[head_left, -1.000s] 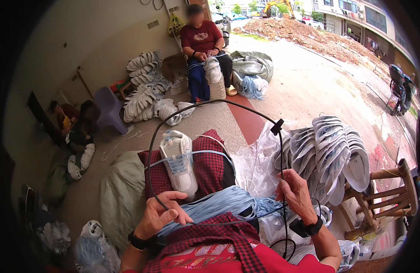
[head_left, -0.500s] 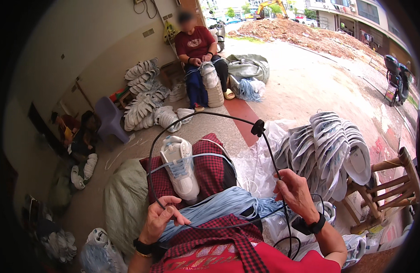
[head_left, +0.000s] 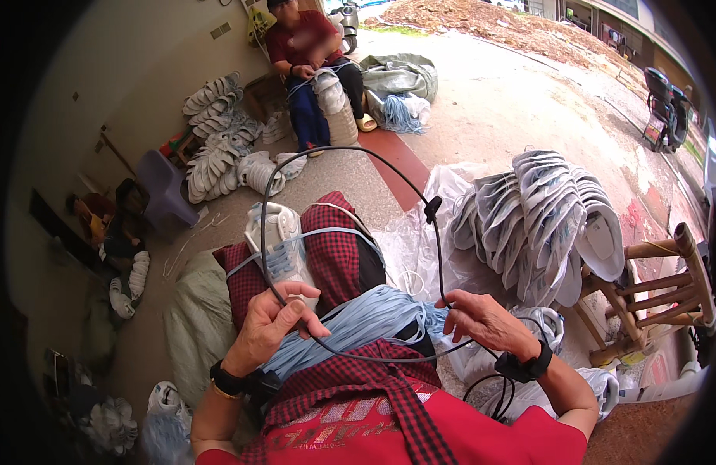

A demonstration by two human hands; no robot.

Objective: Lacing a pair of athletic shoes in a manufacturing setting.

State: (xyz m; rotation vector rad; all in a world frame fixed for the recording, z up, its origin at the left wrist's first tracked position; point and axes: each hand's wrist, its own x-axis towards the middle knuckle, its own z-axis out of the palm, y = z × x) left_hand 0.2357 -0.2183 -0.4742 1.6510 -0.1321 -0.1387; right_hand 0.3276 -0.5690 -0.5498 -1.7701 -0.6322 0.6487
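Observation:
A black cable (head_left: 338, 147) forms a large loop in front of me, with a small black clip (head_left: 432, 208) on its right side. My left hand (head_left: 266, 327) pinches the loop's lower left. On the right side, my right hand (head_left: 493, 327) grips the cable between thumb and fingers. Behind the loop a white sneaker (head_left: 279, 223) rests against my checked-covered lap, a light blue lace across it. A bundle of light blue laces (head_left: 365, 322) lies over my lap between the hands. More black cable hangs below my right wrist.
Stacked white shoes (head_left: 536, 225) stand at right, beside a bamboo stool (head_left: 660, 298). Clear plastic sheeting (head_left: 443, 194) lies ahead. A co-worker (head_left: 307, 46) sits beyond, near shoe piles (head_left: 214, 155) and a purple chair (head_left: 162, 190). A pale green sack (head_left: 199, 333) is at my left.
The view has tilted down and shifted right. My hands have come slightly closer together, and the loop looks narrower. Both hands still hold the cable.

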